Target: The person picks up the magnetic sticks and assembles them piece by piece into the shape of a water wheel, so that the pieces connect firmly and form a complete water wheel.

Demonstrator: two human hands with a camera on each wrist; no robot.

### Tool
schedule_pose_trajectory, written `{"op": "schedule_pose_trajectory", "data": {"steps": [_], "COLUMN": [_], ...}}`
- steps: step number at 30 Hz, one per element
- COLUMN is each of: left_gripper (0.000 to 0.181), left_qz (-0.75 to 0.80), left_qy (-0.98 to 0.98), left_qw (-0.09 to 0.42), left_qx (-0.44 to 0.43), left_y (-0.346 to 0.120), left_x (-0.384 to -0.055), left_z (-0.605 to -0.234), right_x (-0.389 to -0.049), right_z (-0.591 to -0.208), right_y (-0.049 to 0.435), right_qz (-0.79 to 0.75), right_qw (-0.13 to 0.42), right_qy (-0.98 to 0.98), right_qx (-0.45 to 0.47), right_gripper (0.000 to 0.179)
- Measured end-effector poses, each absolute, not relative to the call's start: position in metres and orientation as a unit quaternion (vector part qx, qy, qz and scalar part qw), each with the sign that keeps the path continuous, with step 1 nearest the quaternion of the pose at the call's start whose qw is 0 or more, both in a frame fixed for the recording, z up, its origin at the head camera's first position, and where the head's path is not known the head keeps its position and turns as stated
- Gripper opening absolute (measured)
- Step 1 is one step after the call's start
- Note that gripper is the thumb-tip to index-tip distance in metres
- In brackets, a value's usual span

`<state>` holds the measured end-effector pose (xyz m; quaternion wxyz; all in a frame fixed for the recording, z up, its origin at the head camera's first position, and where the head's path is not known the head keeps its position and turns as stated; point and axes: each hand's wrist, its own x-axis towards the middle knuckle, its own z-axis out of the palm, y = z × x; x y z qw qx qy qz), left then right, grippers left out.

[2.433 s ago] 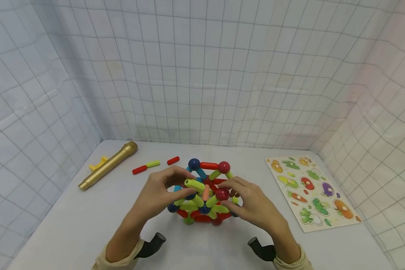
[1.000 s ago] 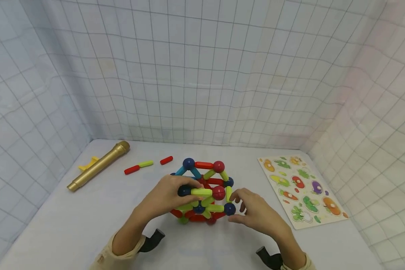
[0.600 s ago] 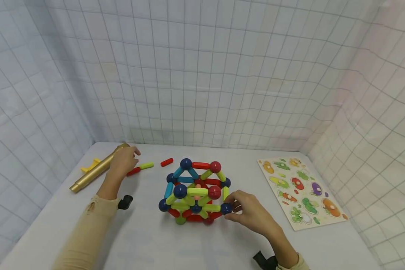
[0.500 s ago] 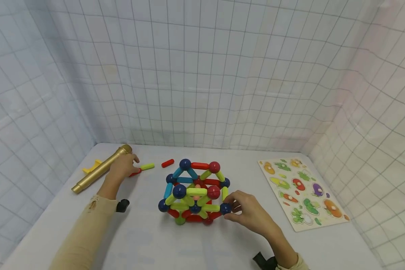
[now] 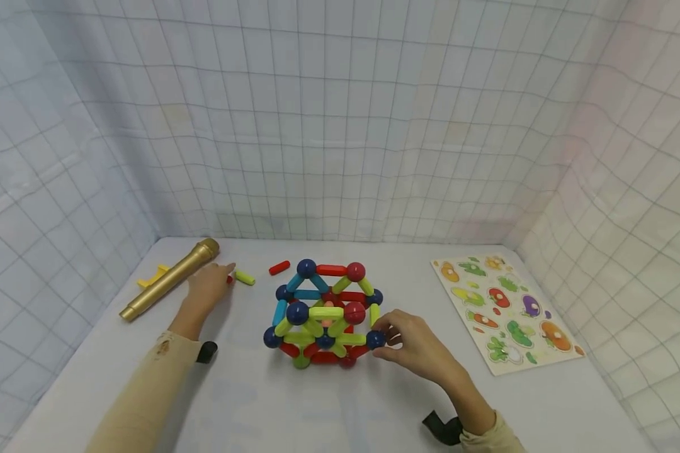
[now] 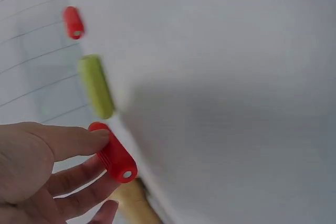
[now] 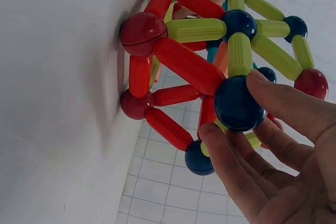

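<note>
A frame of magnetic sticks and balls (image 5: 337,339) in red, lime, light blue and dark blue stands mid-table. My right hand (image 5: 416,346) is at its right corner, with thumb and fingers around a dark blue ball (image 7: 239,103) that joins several sticks. At the far left, my left hand (image 5: 206,289) pinches a red magnetic stick (image 6: 116,156) between thumb and fingers; in the head view the hand hides most of it. Just beyond its tip lies a loose lime stick (image 5: 245,277). Another red stick (image 5: 279,267) rests farther right.
A gold toy microphone (image 5: 172,277) lies left of my left hand, with a yellow piece (image 5: 154,275) behind it. On the right is a vegetable puzzle board (image 5: 507,314). Grid-patterned cloth walls (image 5: 340,126) enclose the table at the back and sides.
My left hand has left the frame's top, where a lime stick now bridges two balls, and gone far left to take the red stick. The loose lime stick has turned. My right hand moved to the corner ball.
</note>
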<state>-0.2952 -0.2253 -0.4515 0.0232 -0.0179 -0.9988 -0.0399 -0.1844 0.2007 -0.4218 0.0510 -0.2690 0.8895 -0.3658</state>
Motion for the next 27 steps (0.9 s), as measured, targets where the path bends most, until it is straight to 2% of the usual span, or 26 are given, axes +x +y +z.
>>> {"op": "schedule_pose_trajectory", "data": {"steps": [5, 7, 12, 14, 18, 21, 27], "left_gripper": [0.036, 0.030, 0.028, 0.030, 0.024, 0.017, 0.018], "left_qz": [-0.145, -0.219, -0.316, -0.327, -0.317, -0.251, -0.102], "left_qy": [-0.981, -0.963, -0.909, -0.889, -0.870, -0.885, -0.919], "left_qw": [0.123, 0.147, 0.191, 0.181, 0.121, 0.094, 0.041], "left_qx": [-0.041, -0.061, -0.195, -0.266, -0.358, -0.380, -0.379], "left_y": [-0.199, -0.180, -0.121, -0.097, -0.049, -0.022, 0.006], "left_x": [-0.263, -0.243, -0.197, -0.185, -0.174, -0.177, -0.188], "left_z": [-0.405, -0.380, -0.333, -0.323, -0.318, -0.322, -0.341], "right_x": [-0.185, -0.185, -0.186, -0.186, -0.186, -0.186, -0.187], "right_z": [-0.421, -0.421, -0.422, -0.423, -0.425, -0.426, -0.427], "right_y": [0.199, 0.198, 0.197, 0.198, 0.200, 0.202, 0.202], "right_qz": [-0.368, -0.368, -0.378, -0.388, -0.403, -0.415, -0.434], "right_qw": [0.049, 0.048, 0.051, 0.055, 0.056, 0.059, 0.074], "right_qy": [0.888, 0.889, 0.889, 0.886, 0.880, 0.876, 0.867], "right_qx": [-0.272, -0.268, -0.253, -0.248, -0.245, -0.238, -0.232], "right_gripper": [0.031, 0.033, 0.044, 0.048, 0.054, 0.063, 0.073]}}
